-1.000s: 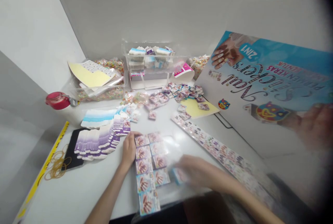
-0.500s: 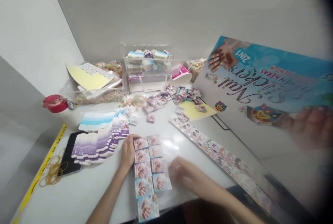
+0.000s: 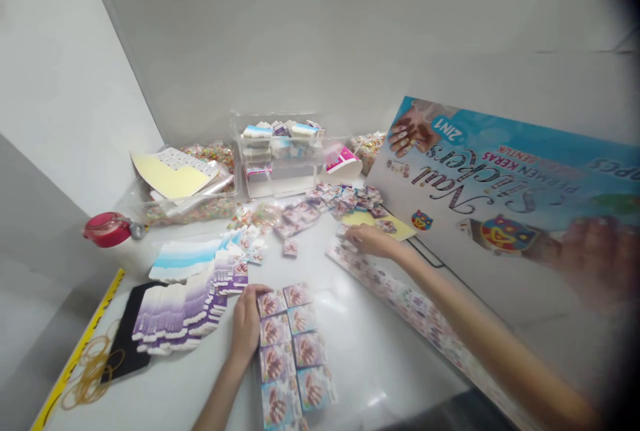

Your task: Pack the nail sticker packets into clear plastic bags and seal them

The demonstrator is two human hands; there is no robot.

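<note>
Nail sticker packs (image 3: 293, 351), lowest row cut off.

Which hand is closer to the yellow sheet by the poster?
Right. The right hand is at the near edge of the yellow sheet. The left hand is farther away, down at the rows of nail sticker cards.
</note>
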